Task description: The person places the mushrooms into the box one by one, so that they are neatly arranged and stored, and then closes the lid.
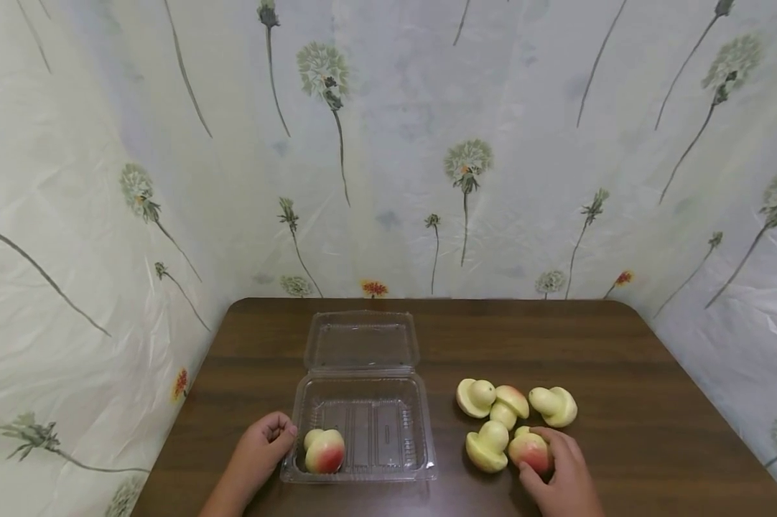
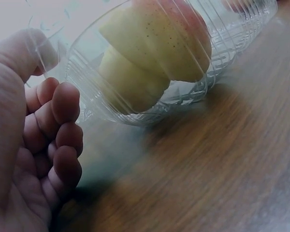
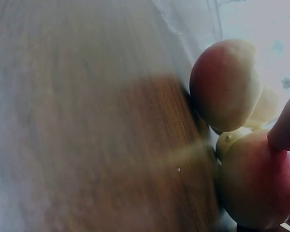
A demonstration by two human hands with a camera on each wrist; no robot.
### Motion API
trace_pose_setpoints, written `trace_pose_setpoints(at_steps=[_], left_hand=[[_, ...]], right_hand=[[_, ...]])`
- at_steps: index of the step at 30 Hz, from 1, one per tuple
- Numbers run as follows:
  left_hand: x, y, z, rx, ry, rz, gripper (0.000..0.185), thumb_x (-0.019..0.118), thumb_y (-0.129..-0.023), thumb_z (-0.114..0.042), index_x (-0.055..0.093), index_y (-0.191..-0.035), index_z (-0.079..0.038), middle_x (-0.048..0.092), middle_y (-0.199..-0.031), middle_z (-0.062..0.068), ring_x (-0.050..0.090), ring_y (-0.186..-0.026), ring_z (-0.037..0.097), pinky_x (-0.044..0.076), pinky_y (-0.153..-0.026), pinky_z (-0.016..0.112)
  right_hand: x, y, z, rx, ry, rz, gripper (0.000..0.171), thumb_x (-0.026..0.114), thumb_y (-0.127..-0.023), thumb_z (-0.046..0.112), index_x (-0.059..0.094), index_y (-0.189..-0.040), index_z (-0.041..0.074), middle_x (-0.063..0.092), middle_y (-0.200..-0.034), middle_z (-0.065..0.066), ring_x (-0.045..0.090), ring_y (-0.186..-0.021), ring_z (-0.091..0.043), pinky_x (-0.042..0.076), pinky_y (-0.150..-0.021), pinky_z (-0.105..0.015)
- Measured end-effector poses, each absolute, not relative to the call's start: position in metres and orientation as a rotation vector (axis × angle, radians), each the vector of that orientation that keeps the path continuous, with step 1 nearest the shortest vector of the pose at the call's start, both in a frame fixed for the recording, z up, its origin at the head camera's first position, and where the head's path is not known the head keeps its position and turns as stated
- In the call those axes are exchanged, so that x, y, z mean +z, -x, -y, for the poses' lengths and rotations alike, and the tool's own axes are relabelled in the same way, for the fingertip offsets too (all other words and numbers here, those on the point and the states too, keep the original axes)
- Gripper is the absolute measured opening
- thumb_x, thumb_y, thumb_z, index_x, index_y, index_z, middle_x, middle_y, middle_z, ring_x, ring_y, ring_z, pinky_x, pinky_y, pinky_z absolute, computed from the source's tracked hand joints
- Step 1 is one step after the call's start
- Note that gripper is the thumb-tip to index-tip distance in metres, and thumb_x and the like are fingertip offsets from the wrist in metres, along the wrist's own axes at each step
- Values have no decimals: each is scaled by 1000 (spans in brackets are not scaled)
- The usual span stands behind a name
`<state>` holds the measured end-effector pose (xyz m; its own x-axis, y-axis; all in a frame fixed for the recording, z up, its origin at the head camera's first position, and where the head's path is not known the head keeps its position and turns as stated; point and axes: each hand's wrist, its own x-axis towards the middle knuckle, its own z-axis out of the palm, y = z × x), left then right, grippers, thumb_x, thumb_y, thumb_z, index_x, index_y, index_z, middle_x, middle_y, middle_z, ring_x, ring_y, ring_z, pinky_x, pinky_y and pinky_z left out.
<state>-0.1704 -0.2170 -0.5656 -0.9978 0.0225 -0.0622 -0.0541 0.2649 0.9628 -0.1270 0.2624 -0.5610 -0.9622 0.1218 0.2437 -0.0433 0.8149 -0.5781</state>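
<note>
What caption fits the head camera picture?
Right hand grips a peach piece; left hand touches the clear clamshell box.

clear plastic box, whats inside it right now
Inside the clear plastic box lies one mushroom-shaped fruit piece, red and yellow, in its front left corner by the left hand. The rest of the base shows bare. The piece's underside cannot be seen.

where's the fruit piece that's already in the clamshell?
Head view: the fruit piece lies in the near-left corner of the clear clamshell tray, just right of the left hand at the tray's edge.
</note>
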Motion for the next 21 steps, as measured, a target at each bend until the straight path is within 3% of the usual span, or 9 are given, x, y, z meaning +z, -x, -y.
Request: trace_pose_setpoints(at_steps=[10,21], left_hand=[[-564,169,215,1866,40,-2443,13,64,-88,-10,56,-79,-7,50,-62,1,46,-54,9,41,-52,25],[-565,170,216,1880,41,-2425,14,63,-89,-10,55,-79,-6,49,-62,2,45,-53,9,41,-52,25]], right_hand=[[-557,124,-267,911,54,2667,54,80,-73,17,57,-122,10,52,-120,-14,48,-106,-23,33,-78,-15],[-550,126,-262,923,52,2580,55,79,-73,13,56,-122,11,51,-122,-14,45,-108,-20,30,-81,-18]])
